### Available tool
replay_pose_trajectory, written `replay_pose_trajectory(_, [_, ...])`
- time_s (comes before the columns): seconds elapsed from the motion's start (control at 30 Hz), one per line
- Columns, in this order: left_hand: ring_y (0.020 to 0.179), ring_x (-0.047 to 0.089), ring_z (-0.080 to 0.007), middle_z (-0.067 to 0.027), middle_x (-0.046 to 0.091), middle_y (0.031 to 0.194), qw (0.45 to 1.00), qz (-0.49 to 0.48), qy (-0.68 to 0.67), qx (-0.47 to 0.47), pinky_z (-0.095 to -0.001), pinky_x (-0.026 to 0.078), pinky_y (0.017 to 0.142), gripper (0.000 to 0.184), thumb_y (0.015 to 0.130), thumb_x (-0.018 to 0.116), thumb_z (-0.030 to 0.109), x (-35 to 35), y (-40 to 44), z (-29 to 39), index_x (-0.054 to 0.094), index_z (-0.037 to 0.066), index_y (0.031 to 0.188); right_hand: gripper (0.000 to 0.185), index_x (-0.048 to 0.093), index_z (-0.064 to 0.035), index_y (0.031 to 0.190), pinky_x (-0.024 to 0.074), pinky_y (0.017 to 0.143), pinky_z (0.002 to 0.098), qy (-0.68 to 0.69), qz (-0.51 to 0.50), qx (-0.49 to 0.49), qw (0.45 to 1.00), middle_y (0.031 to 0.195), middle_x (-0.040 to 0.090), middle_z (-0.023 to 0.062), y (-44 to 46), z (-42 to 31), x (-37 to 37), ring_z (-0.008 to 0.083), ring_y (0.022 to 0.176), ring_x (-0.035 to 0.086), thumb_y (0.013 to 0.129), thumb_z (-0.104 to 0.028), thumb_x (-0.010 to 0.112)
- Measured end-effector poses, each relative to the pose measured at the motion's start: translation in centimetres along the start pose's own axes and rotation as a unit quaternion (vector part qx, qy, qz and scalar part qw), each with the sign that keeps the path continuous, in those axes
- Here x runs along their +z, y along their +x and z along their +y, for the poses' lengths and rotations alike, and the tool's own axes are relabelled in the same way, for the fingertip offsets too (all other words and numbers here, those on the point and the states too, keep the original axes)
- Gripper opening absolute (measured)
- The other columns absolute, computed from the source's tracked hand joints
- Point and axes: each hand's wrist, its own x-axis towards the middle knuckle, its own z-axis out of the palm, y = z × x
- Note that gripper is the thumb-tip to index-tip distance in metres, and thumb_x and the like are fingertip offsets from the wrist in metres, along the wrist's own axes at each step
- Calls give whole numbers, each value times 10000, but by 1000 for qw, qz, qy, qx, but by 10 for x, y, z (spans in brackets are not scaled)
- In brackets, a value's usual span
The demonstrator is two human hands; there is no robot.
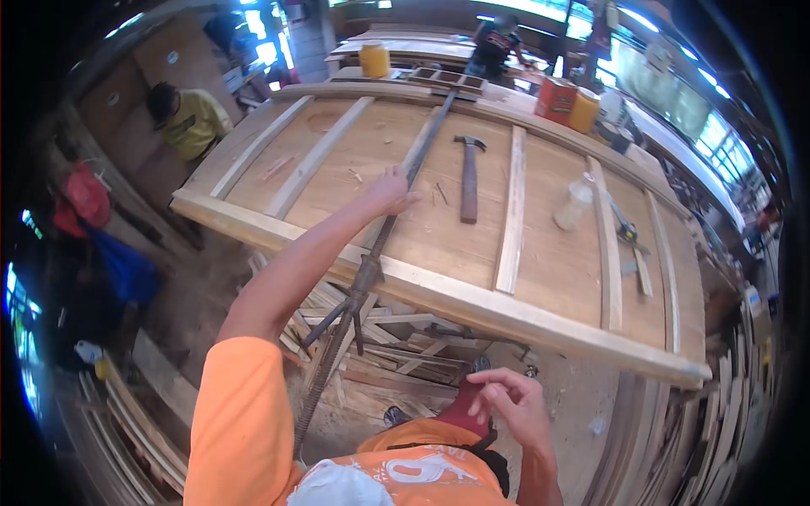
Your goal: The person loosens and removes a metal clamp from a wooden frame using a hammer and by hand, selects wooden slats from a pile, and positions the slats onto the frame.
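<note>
My left hand (pixel 391 192) is closed around the steel bar of a long bar clamp (pixel 430 128). The clamp lies across a wooden panel frame (pixel 582 314), its screw end (pixel 364 277) jutting over the near rail toward me. Right of that hand, a claw hammer (pixel 469 181) rests on the plywood, with a few nails (pixel 441 193) beside it. In front of my body, off the near rail, my right hand (pixel 510 403) hangs with loosely bent fingers apart and nothing visible in them.
On the panel stand a clear plastic bottle (pixel 574 202) and a tape measure (pixel 626 229). Yellow containers (pixel 375 61) and a red box (pixel 556 99) sit beyond it. Wood scraps (pixel 396 358) cover the floor underneath. Two people work nearby, one in a yellow top (pixel 192 124).
</note>
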Motion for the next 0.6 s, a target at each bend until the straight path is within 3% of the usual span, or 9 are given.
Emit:
replay_pose_trajectory(0.1, [1307,552,-521,-397,538,1390,989,-56,28,-137,-553,481,1084,713,985,653,436,-4,11,21,494,-144,1367,282,681,47,1288,554,699,264,-16,-28,6,999,881,756,114,11,-25,-56,124,742,680,1037,-64,615])
replay_pose_trajectory(0.17, [1138,647,-504,-343,657,1195,984,-80,-20,-156,-573,513,992,564,1022,605,437,12,17,17,588,-87,1230,336,652,52,1344,557,722,268,-55,-64,-11,996,898,759,115,22,-32,-109,128,753,679,1029,-62,623])
replay_pose_trajectory(0.23, [1057,680,-495,-303,701,1110,981,22,-61,-182,-576,538,929,442,1038,566,373,34,18,11,635,-40,1179,345,642,54,1354,557,740,270,-34,-105,15,994,917,758,117,42,-39,-134,128,777,679,1032,-67,620])
replay_pose_trajectory(0.3, [899,704,-496,-334,698,920,996,-5,-48,-71,-572,542,782,440,1029,570,367,28,17,-2,666,-59,979,362,619,54,1380,553,783,282,-13,-195,74,978,969,750,116,68,-44,-141,131,834,671,1051,-95,600])
replay_pose_trajectory(0.33, [859,693,-515,-346,684,895,977,-62,-110,-169,-583,530,753,461,1023,582,382,23,21,6,662,-67,962,371,608,51,1392,538,819,281,9,-253,140,957,1024,737,119,87,-43,-129,132,869,658,1072,-136,595])
replay_pose_trajectory(0.37, [845,727,-475,-309,713,853,984,6,-86,-157,-557,564,739,356,916,624,290,31,18,4,717,-49,861,410,576,65,1413,535,842,277,10,-294,175,939,1044,728,115,105,-35,-111,135,896,654,1089,-185,594])
replay_pose_trajectory(0.43, [884,698,-507,-352,685,903,984,-16,-71,-162,-577,533,788,527,1034,577,438,27,14,9,661,-77,964,498,517,73,1474,530,954,311,-33,-312,186,931,1239,691,195,143,12,-68,217,1082,674,1103,-252,586])
replay_pose_trajectory(0.5, [882,699,-509,-350,685,892,988,40,-50,-142,-571,536,789,582,1032,578,484,27,13,5,656,-88,959,590,449,74,1533,483,1075,357,-127,-255,7,959,1444,580,264,174,87,-17,294,1316,591,1105,-310,579])
replay_pose_trajectory(0.6, [884,698,-515,-345,686,884,995,32,-37,-92,-555,542,791,668,1031,575,550,-41,-26,21,645,-111,965,639,417,73,1558,410,1158,374,-27,-250,6,968,1575,466,264,208,97,57,305,1457,468,1114,-370,541])
